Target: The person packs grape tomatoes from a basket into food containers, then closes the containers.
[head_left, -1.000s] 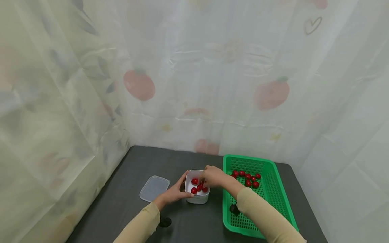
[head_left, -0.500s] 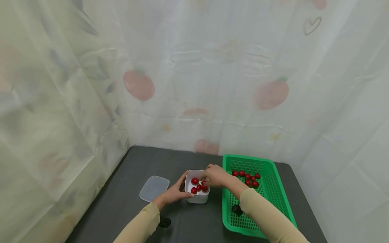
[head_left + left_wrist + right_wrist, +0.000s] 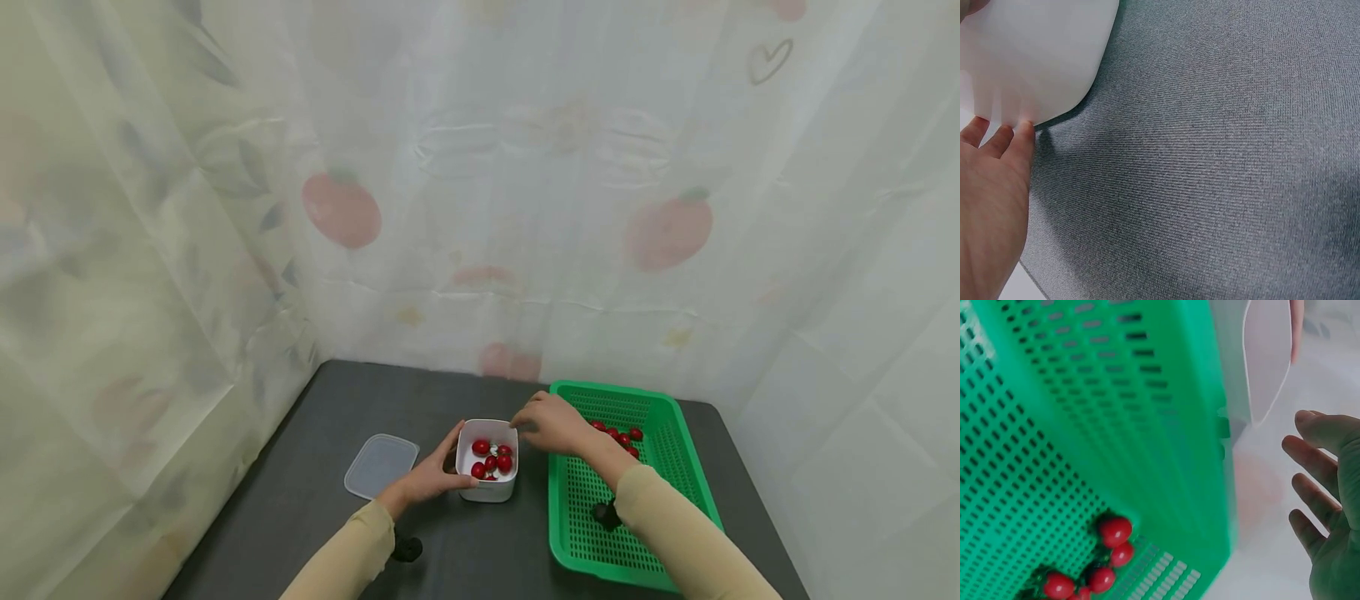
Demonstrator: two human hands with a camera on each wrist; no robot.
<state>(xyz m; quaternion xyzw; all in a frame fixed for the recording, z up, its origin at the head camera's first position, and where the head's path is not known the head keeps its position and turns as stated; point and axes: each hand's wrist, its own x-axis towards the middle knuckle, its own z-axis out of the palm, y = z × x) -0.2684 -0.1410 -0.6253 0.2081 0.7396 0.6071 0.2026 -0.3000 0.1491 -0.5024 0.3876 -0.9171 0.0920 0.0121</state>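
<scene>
A white square container (image 3: 487, 493) stands on the table with several cherry tomatoes (image 3: 480, 448) inside. My left hand (image 3: 427, 481) holds it from the left, thumb on the near side and fingers along the far side; in the left wrist view the fingertips (image 3: 1024, 134) press on its wall. Between the container and the green basket (image 3: 558, 508), my right hand (image 3: 551, 423) hovers above the container's right rim. The right wrist view shows its fingers (image 3: 1310, 456) spread, holding nothing. More cherry tomatoes (image 3: 1115, 531) lie in the basket's far part, partly hidden by the right hand in the head view.
A translucent lid (image 3: 382, 465) lies on the dark table (image 3: 427, 392) left of the container. Small black devices sit at both wrists (image 3: 407, 548). Printed curtains (image 3: 495, 208) hang behind and along both sides.
My right hand has come out of the container and moved right toward the basket, its fingers loosened. More tomatoes now show in the container. The left hand has stayed still.
</scene>
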